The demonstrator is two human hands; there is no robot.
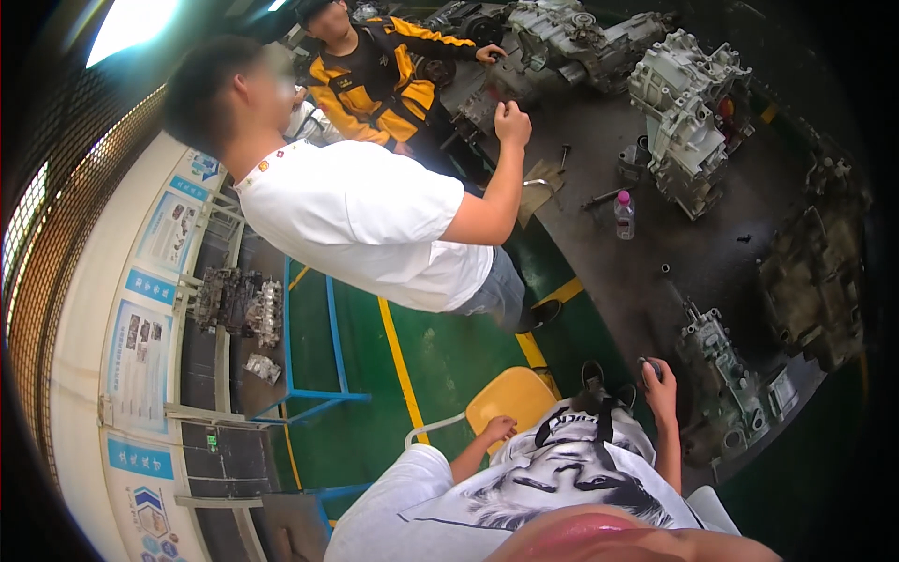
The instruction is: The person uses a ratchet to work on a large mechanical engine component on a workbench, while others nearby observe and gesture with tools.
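Note:
My right hand [661, 382] is raised at the near edge of the dark workbench [599, 281], its fingers closed around a small dark rounded part [649, 367] whose kind I cannot make out. Beyond that hand, a grey metal valve-body-like assembly [716, 361] lies on the bench. My left hand [501, 428] hangs low in front of me with curled fingers, by a yellow stool seat [513, 398]; nothing shows in it. Farther along the bench stand a clear bottle with a pink cap [625, 217] and a large silver gearbox housing [679, 122].
A person in a white shirt [356, 201] stands to my left at the bench, one hand raised. Behind is another person in a yellow-and-black jacket [375, 80]. More gearbox parts [562, 42] fill the far end. A blue frame [342, 332] stands on the green floor.

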